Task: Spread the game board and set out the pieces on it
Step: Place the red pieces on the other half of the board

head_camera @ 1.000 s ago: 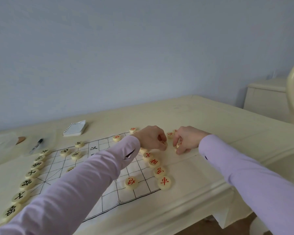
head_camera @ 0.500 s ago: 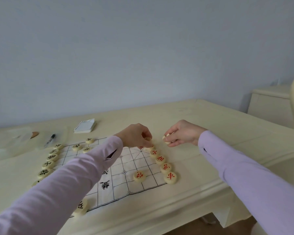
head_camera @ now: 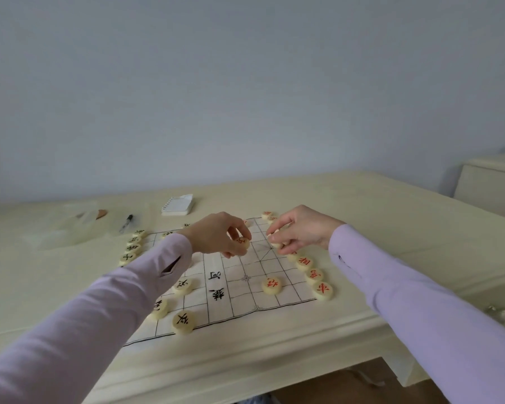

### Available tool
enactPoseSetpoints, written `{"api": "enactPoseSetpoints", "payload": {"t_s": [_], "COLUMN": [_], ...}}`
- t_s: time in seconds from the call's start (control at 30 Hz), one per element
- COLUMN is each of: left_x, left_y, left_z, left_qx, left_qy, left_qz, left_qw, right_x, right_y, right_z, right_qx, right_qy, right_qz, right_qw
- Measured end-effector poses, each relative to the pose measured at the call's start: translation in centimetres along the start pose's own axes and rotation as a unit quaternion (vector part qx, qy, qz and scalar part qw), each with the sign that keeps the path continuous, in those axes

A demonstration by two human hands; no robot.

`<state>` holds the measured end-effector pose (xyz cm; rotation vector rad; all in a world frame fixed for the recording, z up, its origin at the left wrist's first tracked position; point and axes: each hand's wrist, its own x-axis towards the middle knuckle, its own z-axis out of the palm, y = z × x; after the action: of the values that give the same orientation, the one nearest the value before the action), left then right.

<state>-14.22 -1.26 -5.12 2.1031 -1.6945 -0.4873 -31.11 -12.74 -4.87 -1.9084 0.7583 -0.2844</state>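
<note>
Game board (head_camera: 239,290) lies spread flat near the front edge of the table (head_camera: 376,228), about midway along it. Your left hand (head_camera: 216,234) hovers over the board's far half, thumb and curled fingers pinching a red-marked piece (head_camera: 242,242) clear of the cloth. Your right hand (head_camera: 301,228) is just beside it, toward the table's right edge, its fingers curled round at least one pale piece (head_camera: 274,240); its marking cannot be read. A row of red pieces (head_camera: 314,275) runs along the board's right side, and a lone red piece (head_camera: 271,285) sits one line inside it. Black pieces (head_camera: 183,321) sit by the board's near-left corner, partly hidden by your left sleeve, with more black pieces lined along its far-left side. Toward the table's back edge lie a notepad (head_camera: 178,205) and a pen (head_camera: 126,223).
</note>
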Motion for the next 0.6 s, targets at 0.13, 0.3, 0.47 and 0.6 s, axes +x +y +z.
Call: {"api": "enactPoseSetpoints", "payload": {"t_s": [0.13, 0.3, 0.47, 0.6], "left_x": [-1.6, -3.1, -3.5, -3.4], "left_y": [-0.7, -1.0, 0.1, 0.9], "left_z": [-0.4, -0.5, 0.4, 1.2], "left_qx": [0.004, 0.015, 0.024, 0.039], "left_qy": [-0.013, -0.052, -0.102, -0.141], "left_qz": [-0.006, -0.014, 0.001, 0.017], "left_qw": [1.000, 0.998, 0.994, 0.989], "right_x": [0.2, 0.3, 0.3, 0.4], "right_y": [-0.4, -0.9, -1.2, -1.1], "right_z": [1.3, 2.3, 3.1, 3.3], "right_qx": [0.005, -0.015, -0.039, -0.070], "right_qy": [0.010, 0.016, 0.005, 0.001], "right_qz": [-0.003, -0.005, -0.001, -0.001], "right_qw": [1.000, 1.000, 0.999, 0.998]}}
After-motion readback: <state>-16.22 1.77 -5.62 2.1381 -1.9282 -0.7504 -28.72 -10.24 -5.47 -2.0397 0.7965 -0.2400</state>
